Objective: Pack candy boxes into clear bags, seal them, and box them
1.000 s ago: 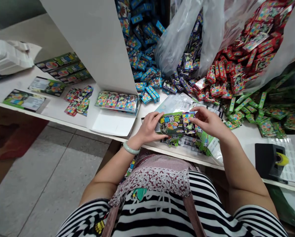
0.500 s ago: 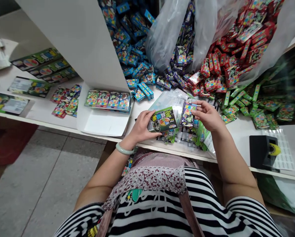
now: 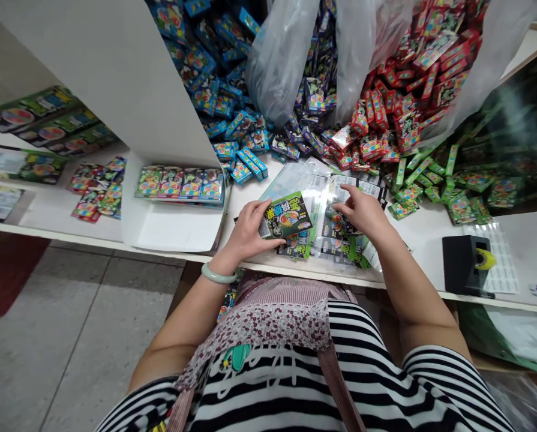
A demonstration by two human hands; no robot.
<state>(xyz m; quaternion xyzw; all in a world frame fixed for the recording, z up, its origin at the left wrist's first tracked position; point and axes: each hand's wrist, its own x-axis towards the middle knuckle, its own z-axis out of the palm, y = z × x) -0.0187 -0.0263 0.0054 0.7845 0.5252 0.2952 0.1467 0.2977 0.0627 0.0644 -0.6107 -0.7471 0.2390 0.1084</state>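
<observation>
My left hand (image 3: pixel 245 235), with a pale bangle on the wrist, grips a flat green and black candy packet (image 3: pixel 290 217) by its left end, thumb below and fingers above. Another packet of the same print (image 3: pixel 297 245) lies partly under it on the white table. To the right, my right hand (image 3: pixel 362 211) hovers over more printed packets (image 3: pixel 340 247) and clear plastic (image 3: pixel 314 171). Its index finger and thumb are apart, with nothing visible between them; the other fingers are partly hidden.
Heaps of small boxes lie along the back: blue (image 3: pixel 245 144), purple (image 3: pixel 315 96), red (image 3: pixel 385 120) and green (image 3: pixel 430 174), with plastic bags (image 3: pixel 281 60) between them. A white carton (image 3: pixel 173 231) holding a row of small boxes (image 3: pixel 180 183) stands left. A tape dispenser (image 3: pixel 461 264) sits right.
The small purple box that my right hand held is no longer in its fingers, which have spread apart. My left hand keeps the packet. The whole view has shifted slightly.
</observation>
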